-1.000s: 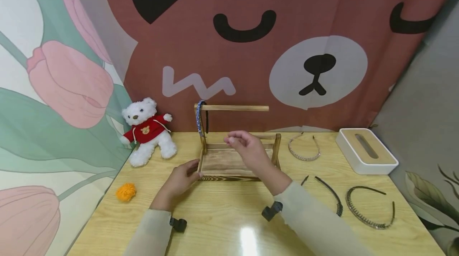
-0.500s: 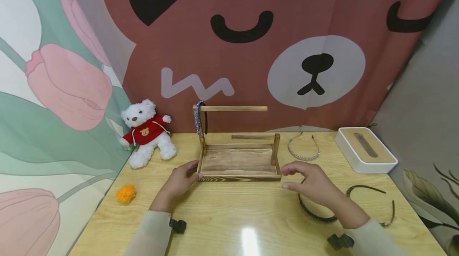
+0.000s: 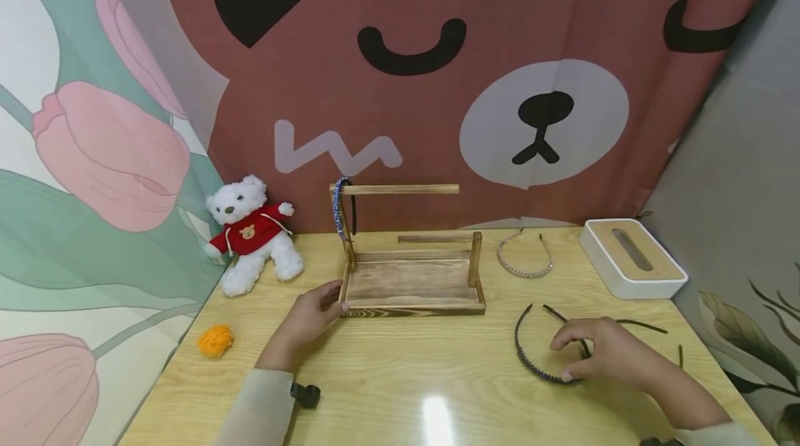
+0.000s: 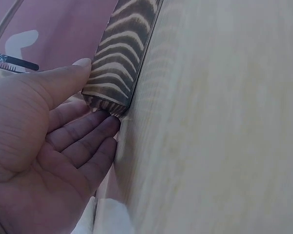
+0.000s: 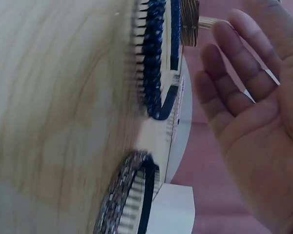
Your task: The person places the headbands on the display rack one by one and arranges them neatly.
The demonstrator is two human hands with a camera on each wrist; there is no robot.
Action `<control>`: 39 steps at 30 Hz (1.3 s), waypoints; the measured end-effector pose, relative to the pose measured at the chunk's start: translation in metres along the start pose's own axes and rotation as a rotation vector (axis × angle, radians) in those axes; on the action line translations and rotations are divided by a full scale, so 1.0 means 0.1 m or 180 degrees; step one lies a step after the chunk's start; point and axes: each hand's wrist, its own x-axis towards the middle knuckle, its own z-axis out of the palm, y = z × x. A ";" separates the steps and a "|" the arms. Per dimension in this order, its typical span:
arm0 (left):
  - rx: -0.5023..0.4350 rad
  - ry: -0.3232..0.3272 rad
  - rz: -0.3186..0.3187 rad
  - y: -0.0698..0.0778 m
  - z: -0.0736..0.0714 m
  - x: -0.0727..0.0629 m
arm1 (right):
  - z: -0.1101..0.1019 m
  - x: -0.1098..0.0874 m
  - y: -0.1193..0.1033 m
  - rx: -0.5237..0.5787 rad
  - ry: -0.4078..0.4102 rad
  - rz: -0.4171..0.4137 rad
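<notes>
In the head view my left hand (image 3: pixel 307 319) grips the front left corner of a wooden display rack (image 3: pixel 406 310). The left wrist view shows the thumb on the rack's striped front board (image 4: pixel 118 63) and the fingers at its end. A blue glittery headband (image 3: pixel 339 208) hangs at the left end of the rack's upper bar. At the right, my right hand (image 3: pixel 615 354) hovers over a dark headband (image 3: pixel 531 366) on the table, thumb and fingers apart. In the right wrist view that toothed headband (image 5: pixel 154 58) lies beside the palm, which holds nothing.
Another headband (image 3: pixel 644 322) lies partly hidden behind the right hand. Farther back are a pale beaded headband (image 3: pixel 521 272) and a white tissue box (image 3: pixel 650 286) with a wooden lid. A white teddy bear (image 3: pixel 250 234) and an orange yarn ball (image 3: pixel 215 340) are at the left.
My right hand has moved from in front of the rack, rightward and toward me, to the dark headband. The left hand has stayed at the rack's corner.
</notes>
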 end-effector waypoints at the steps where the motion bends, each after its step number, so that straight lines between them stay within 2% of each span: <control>1: 0.0007 0.0001 0.0002 0.00 0.00 0.00 | 0.00 -0.03 0.02 -0.0015 -0.0069 -0.0071; 5: 0.0004 -0.0014 -0.0004 -0.01 -0.01 -0.01 | 0.00 -0.09 0.10 -0.0035 -0.0219 -0.0315; 11: 0.0006 -0.0017 0.0022 -0.03 0.00 0.01 | 0.04 -0.09 0.16 -0.0199 -0.0511 -0.0151; 15: -0.0041 -0.0054 -0.0028 -0.06 0.03 0.01 | 0.08 -0.06 0.15 -0.0302 -0.0520 -0.0141; 21: -0.0073 -0.0030 -0.0002 -0.08 0.05 0.01 | 0.12 0.00 0.05 -0.0063 -0.0275 -0.0096; 26: -0.0045 -0.0025 0.0015 -0.05 0.02 0.02 | 0.11 0.07 -0.03 -0.0020 0.0359 0.0055; 28: -0.0041 -0.0014 -0.0007 -0.04 0.01 0.01 | 0.11 0.11 -0.04 0.0163 0.0589 0.0266; 34: -0.0038 -0.0021 -0.0027 -0.03 0.00 0.01 | 0.07 0.26 -0.01 0.1025 0.1096 0.1052; 37: -0.0059 -0.0017 -0.0024 -0.02 0.00 0.01 | 0.05 0.34 0.03 0.1871 0.1327 0.1026; 39: -0.0073 -0.0018 -0.0030 -0.03 0.00 0.02 | 0.05 0.39 0.05 0.2638 0.1423 0.0744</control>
